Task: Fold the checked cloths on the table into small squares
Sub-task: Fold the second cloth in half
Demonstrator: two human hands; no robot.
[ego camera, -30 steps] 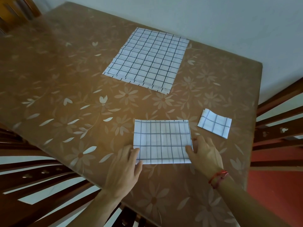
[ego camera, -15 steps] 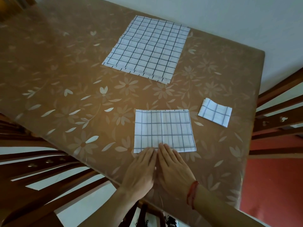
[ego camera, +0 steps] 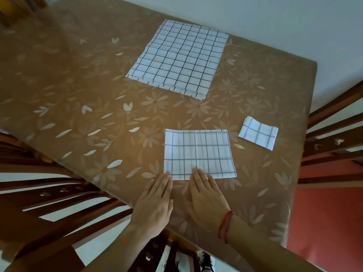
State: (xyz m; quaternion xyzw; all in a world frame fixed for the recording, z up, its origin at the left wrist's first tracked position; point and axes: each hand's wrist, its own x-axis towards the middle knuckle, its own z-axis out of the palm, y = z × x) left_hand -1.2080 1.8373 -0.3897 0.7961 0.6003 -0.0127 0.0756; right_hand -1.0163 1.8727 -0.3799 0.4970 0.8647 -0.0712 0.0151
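A half-folded white checked cloth (ego camera: 198,152) lies flat near the table's front edge. My left hand (ego camera: 155,203) and my right hand (ego camera: 206,197) lie flat side by side with straight fingers, their fingertips touching the cloth's near edge. A small folded checked square (ego camera: 258,132) sits to the right of it. A stack of larger unfolded checked cloths (ego camera: 179,57) rests at the far side of the table.
The table (ego camera: 78,91) is covered in a brown floral plastic sheet. Wooden chairs stand at the left (ego camera: 49,203) and at the right (ego camera: 334,138). A white wall runs behind the table. Shoes show on the floor below.
My hands came in from the cloth's two lower corners to its near edge's middle, and have since spread slightly apart along it. The cloth stays flat.
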